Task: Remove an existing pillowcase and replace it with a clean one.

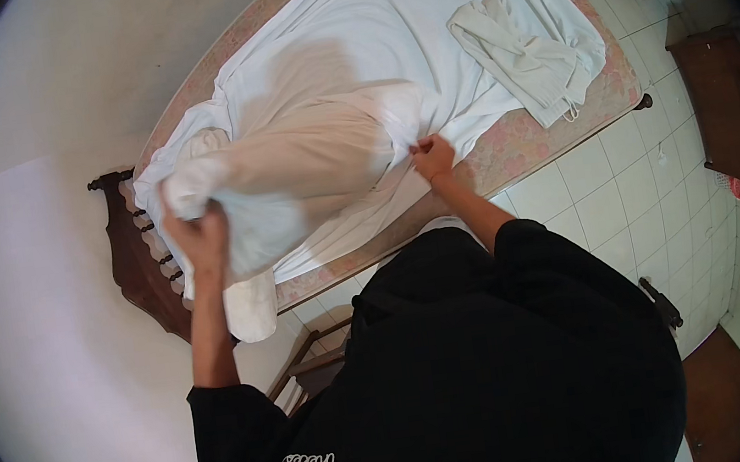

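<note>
Over the bed, a white cloth garment (pixel 311 145) is stretched between my two hands, blurred by motion. My left hand (pixel 201 234) grips a bunched end of it near the headboard. At its other end, my right hand (pixel 434 157) pinches the edge between thumb and fingers. Beneath the garment lies a rumpled white sheet (pixel 345 26), partly covering a mattress with a pink floral pattern (pixel 512 148). A folded off-white garment with a drawstring (pixel 522 60) rests on the sheet, beyond my right hand.
The dark wooden headboard (pixel 142 262) stands at the left against a pale wall (pixel 56 269). A rounded white cushion or bolster end (pixel 251 308) juts over the mattress edge. White floor tiles (pixel 593 183) run along the bed. Dark wooden furniture (pixel 718 105) stands at the right.
</note>
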A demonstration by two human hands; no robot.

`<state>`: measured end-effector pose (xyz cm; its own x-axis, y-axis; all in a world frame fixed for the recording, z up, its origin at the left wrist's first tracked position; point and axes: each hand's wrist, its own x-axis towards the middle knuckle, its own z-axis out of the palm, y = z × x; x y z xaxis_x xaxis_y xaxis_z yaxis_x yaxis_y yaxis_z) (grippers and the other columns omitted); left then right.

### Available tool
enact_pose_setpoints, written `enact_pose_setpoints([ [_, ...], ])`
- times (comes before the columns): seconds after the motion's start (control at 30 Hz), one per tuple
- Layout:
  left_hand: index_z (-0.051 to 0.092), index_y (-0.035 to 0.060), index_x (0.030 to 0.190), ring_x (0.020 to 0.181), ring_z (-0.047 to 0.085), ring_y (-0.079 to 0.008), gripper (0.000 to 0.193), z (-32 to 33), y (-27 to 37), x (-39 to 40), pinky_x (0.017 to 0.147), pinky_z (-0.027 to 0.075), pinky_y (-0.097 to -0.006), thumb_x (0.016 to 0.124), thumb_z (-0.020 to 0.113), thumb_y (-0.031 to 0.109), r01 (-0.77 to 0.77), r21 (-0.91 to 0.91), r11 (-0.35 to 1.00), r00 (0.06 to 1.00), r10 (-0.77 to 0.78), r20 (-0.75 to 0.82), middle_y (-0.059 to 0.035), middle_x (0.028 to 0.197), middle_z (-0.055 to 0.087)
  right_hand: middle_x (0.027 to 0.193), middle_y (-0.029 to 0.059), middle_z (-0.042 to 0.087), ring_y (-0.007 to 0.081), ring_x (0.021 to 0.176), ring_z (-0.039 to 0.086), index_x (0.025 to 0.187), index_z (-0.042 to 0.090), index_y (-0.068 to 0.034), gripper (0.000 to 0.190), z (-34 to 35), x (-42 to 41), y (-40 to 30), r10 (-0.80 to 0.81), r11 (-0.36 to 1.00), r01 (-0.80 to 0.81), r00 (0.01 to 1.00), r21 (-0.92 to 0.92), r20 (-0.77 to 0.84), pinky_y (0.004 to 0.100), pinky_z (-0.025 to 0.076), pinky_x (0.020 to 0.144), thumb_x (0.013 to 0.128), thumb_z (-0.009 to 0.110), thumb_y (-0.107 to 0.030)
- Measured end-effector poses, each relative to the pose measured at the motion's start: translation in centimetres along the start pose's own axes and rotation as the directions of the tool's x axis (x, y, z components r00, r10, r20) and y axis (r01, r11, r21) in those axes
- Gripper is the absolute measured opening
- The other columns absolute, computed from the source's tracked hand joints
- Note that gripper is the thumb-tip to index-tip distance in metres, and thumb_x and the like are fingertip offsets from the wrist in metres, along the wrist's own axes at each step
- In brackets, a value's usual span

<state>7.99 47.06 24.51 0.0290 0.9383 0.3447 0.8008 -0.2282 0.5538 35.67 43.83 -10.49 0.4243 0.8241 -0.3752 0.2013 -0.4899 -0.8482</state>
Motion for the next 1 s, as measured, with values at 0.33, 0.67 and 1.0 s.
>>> enact_pose_setpoints([
  [0.33,0.052,-0.0049,0.125,0.098,0.062,-0.0219,0.051,-2.4,-1.7,1.0,0.089,0.046,-0.0309,0.074,0.05,-0.005,0.078,-0.039,0.996,0.969,-0.067,0.24,-0.0135,0.107,0.066,0.09,0.0092,0.066,0.0204,0.079,0.062,0.097,0.062,-0.002,0.022,-6.4,6.0,-5.2,-0.016,0.986,0.059,0.964,0.154,-0.267,0.0311,0.051,0.073,0.076,0.065,-0.01],
  [0.67,0.051,-0.0032,0.124,0.114,0.056,-0.0313,0.046,5.3,-0.8,4.3,0.097,0.042,-0.039,0.081,0.066,0.002,-0.149,0.077,0.986,0.988,0.145,0.055,-0.0188,0.12,0.059,0.135,0.0177,0.051,0.0365,0.121,0.05,0.131,0.048,-0.006,0.077,0.5,-1.4,-21.0,-0.526,0.601,0.732,0.665,-0.321,0.531,0.0491,0.04,0.094,0.072,0.077,-0.047],
  [1.0,0.049,-0.0015,0.121,0.118,0.048,-0.0249,0.034,15.5,-6.8,-20.7,0.104,0.034,-0.0356,0.096,0.057,0.02,0.636,-0.593,0.494,0.49,-0.852,-0.184,-0.0143,0.121,0.053,0.1,0.0067,0.069,0.0164,0.09,0.064,0.113,0.063,0.003,0.036,1.1,-1.6,-26.1,-0.242,0.883,-0.102,0.737,0.457,0.631,0.0336,0.05,0.079,0.091,0.067,-0.026],
])
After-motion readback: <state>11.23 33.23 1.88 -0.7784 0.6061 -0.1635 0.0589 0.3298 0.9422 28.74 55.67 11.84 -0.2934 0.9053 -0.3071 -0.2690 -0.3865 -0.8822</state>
